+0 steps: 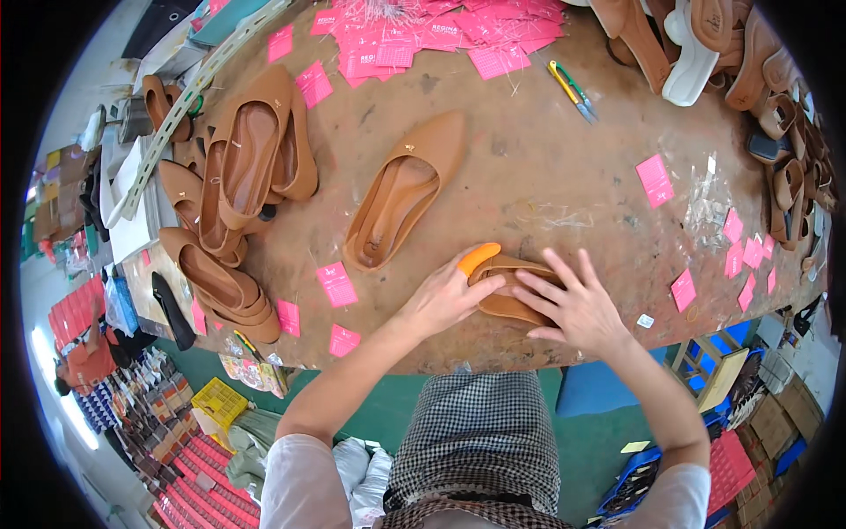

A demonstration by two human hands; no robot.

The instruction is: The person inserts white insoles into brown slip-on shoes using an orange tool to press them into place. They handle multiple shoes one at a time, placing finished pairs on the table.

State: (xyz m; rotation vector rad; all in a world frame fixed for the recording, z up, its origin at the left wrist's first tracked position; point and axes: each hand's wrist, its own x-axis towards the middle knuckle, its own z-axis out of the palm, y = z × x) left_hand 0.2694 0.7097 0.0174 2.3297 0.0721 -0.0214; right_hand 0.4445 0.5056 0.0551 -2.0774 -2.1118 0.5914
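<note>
A brown flat shoe [511,305] lies at the near edge of the table between my hands. My left hand [449,291] is closed on its left end; one digit wears an orange finger cover [478,257] and lies along the shoe's far rim. Over the shoe's right part reaches my right hand [577,304], its fingers spread and some tips at the opening. Part of the shoe is hidden under this hand. Just beyond, a matching pointed brown flat [421,145] with a small gold ornament rests with its toe pointing away to the right.
More brown flats [251,159] are stacked on the left, beside a slotted metal strip [163,132]. Pink printed cards [397,44] heap at the far side; others lie scattered. Yellow-green thread snips [573,91] lie far right of centre. Several sandals [643,44] crowd the right edge.
</note>
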